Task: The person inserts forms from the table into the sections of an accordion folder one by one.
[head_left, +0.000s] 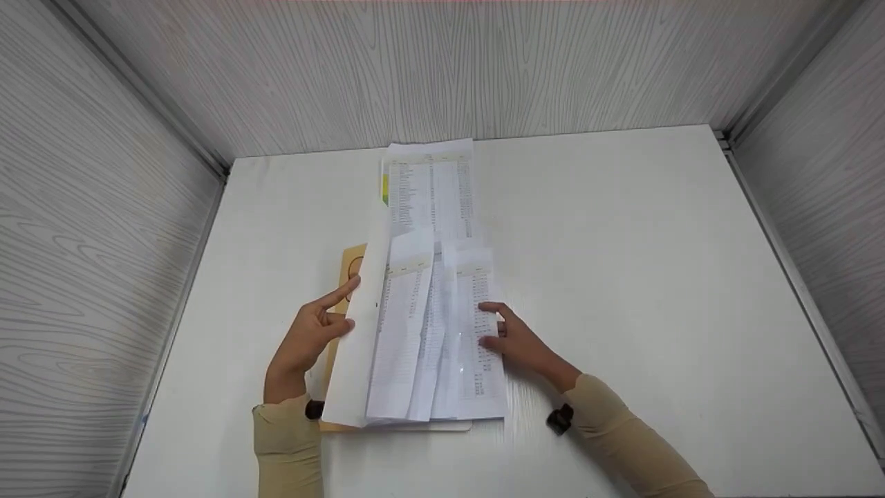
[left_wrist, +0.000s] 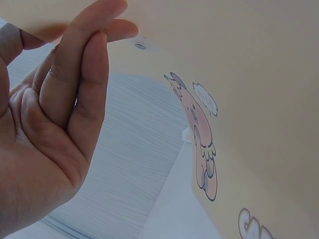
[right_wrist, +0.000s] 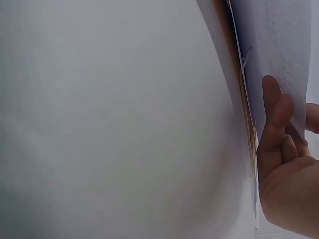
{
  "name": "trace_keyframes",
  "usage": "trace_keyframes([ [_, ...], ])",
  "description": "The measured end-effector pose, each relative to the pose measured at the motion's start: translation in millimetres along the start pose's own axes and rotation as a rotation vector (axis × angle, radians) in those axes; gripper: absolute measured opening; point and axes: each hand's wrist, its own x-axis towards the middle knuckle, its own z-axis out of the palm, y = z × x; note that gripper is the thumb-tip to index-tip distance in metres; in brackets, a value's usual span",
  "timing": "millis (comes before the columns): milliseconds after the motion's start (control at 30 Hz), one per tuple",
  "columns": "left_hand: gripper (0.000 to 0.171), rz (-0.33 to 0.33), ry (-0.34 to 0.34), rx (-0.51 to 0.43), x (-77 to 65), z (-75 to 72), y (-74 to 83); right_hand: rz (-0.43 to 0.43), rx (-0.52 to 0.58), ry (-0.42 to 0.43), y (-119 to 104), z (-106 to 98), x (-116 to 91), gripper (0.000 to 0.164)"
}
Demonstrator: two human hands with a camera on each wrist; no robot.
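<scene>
On the table lies an opened folder with a cream outer side; its white inner cover (head_left: pixel 359 360) is lifted along the left. My left hand (head_left: pixel 301 339) grips that cover by its outer edge, thumb and index finger showing on the white side. A pink cartoon figure (left_wrist: pixel 197 117) is printed on the outside in the left wrist view. Printed sheets (head_left: pixel 401 332) with columns of text lie fanned inside the folder. At their right edge, my right hand (head_left: pixel 529 346) pinches the rightmost sheet (head_left: pixel 477 387), which the right wrist view shows raised between thumb and fingers.
Another printed sheet (head_left: pixel 432 187) sticks out beyond the folder toward the back wall (head_left: pixel 484 69), with a yellow and green strip (head_left: pixel 384 188) at its left. The white table (head_left: pixel 622 242) is enclosed by wood-grain panels on both sides.
</scene>
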Motion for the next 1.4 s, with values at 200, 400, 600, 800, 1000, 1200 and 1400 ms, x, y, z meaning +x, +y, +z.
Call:
trace_keyframes([
  [200,0.065,0.014,-0.005,0.001,-1.6,-0.3,0.2,-0.002,-0.011,-0.062,2.1,-20.1,-4.8,0.062],
  [400,0.065,0.013,-0.003,-0.002,-0.2,-0.6,0.4,-0.027,-0.050,-0.142,4.0,-23.4,-6.4,0.059],
  [600,0.065,0.018,-0.011,-0.003,1.8,-0.8,1.9,-0.040,-0.043,-0.112,3.0,-11.0,0.3,0.059],
  [800,0.066,0.003,-0.003,-0.006,-2.5,-1.9,1.1,-0.029,-0.047,-0.104,-2.0,-2.4,9.4,0.059],
  [1000,0.066,-0.011,-0.008,-0.019,-3.0,-0.8,1.5,-0.029,-0.067,-0.127,-2.9,3.1,17.7,0.058],
  [1200,0.066,-0.019,0.008,-0.008,-4.4,-1.8,3.0,-0.024,-0.057,-0.156,-0.5,1.3,17.5,0.057],
  [1400,0.065,-0.005,-0.001,-0.010,-4.3,-2.4,1.5,-0.042,-0.041,-0.159,-0.7,1.6,17.3,0.057],
])
